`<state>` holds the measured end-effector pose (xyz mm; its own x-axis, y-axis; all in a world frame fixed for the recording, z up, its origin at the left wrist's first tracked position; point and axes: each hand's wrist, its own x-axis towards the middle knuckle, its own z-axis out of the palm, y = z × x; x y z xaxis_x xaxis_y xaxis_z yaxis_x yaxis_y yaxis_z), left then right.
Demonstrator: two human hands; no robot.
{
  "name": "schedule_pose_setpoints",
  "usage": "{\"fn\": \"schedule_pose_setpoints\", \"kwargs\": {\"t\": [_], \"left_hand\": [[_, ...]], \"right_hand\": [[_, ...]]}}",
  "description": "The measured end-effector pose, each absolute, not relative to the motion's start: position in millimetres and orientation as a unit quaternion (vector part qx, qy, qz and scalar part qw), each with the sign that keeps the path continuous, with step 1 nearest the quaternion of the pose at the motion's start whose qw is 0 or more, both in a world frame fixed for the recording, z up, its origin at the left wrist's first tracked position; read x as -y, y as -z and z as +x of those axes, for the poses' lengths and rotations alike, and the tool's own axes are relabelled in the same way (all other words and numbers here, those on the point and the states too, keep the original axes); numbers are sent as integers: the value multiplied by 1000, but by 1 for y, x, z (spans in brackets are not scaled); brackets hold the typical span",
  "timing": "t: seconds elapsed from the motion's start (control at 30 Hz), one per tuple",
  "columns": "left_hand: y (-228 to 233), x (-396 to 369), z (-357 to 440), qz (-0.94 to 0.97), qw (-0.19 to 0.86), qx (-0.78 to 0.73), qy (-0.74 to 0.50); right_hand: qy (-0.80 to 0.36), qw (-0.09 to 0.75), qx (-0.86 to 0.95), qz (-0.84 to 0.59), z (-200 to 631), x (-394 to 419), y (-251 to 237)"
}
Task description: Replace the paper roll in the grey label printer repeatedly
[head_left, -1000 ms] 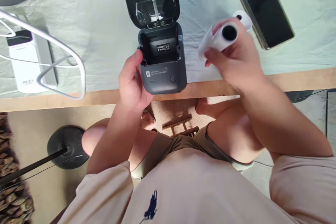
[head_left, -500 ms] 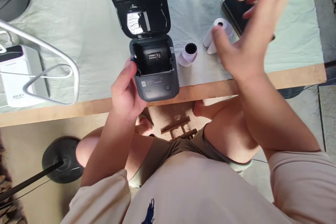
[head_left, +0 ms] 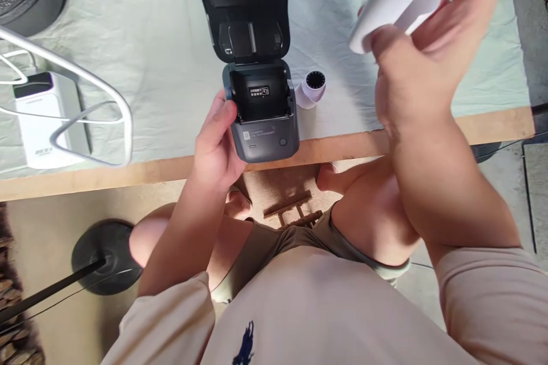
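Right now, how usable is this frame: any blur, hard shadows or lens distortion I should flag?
Head view: the right hand and its paper roll are soft with motion blur; the left hand and the open printer are sharp. Hard light throws a distinct shadow of the raised lid on the cloth. The table edge bows, so wide-angle distortion is plain. No glare worth flagging.
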<state>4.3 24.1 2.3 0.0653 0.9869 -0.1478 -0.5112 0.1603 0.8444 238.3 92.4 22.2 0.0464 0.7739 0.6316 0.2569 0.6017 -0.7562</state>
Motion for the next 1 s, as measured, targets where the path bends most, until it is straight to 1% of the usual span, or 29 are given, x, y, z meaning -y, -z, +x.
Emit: {"fn": "schedule_pose_setpoints", "kwargs": {"t": [0.03, 0.1, 0.13, 0.2, 0.27, 0.4, 0.53, 0.67, 0.77, 0.87, 0.97, 1.0], "left_hand": [[-3, -24, 5, 310, 662, -377, -569], [-3, -22, 8, 307, 662, -367, -577], [-4, -21, 9, 308, 659, -366, -580], [-4, -19, 12, 313, 649, -368, -588], [-5, -17, 13, 317, 641, -370, -593], [-9, -12, 14, 307, 644, -390, -583], [-12, -12, 14, 307, 646, -408, -567], [-6, -17, 12, 291, 652, -395, -578], [0, -19, 9, 291, 638, -401, -590], [0, -17, 6, 314, 635, -408, -575], [-3, -14, 5, 332, 647, -409, -552], [-3, -14, 5, 335, 651, -409, -545]], "right_hand": [[-222, 561, 687, -405, 229, -83, -31], [-198, 518, 750, -361, 211, -65, -46], [-189, 473, 786, -349, 203, -59, -50], [-148, 403, 834, -345, 190, -53, -50], [-97, 370, 850, -363, 184, -53, -45], [-21, 396, 850, -347, 185, -58, -36], [-16, 361, 858, -364, 187, -60, -32], [-7, 384, 858, -341, 183, -58, -23], [-19, 395, 867, -304, 181, -53, -19], [-51, 432, 857, -278, 183, -51, -24], [-83, 489, 806, -322, 189, -59, -38], [-118, 487, 789, -355, 190, -63, -43]]}}
